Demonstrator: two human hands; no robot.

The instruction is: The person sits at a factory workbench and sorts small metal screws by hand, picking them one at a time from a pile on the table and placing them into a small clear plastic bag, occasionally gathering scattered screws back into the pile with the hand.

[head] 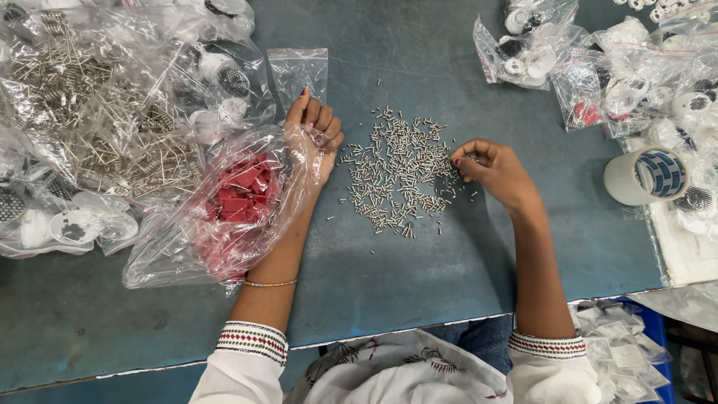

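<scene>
Left hand [313, 138] curled loosely, resting on clear plastic bag of red plastic pieces [238, 198], right hand [492, 168] pinching into scattered pile of small silver metal screws [396, 176], blue-grey tabletop [419, 269], roll of white tape [647, 176] off right.

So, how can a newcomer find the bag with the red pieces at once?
Start at the blue-grey table and find the left hand. Under its wrist lies a clear plastic bag of red pieces. The bags around it hold only white, black or metal parts; no other is filled with red.

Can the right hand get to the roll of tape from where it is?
Probably yes. The right hand sits at the pile of small screws, and only bare blue table lies between it and the roll of tape.
</scene>
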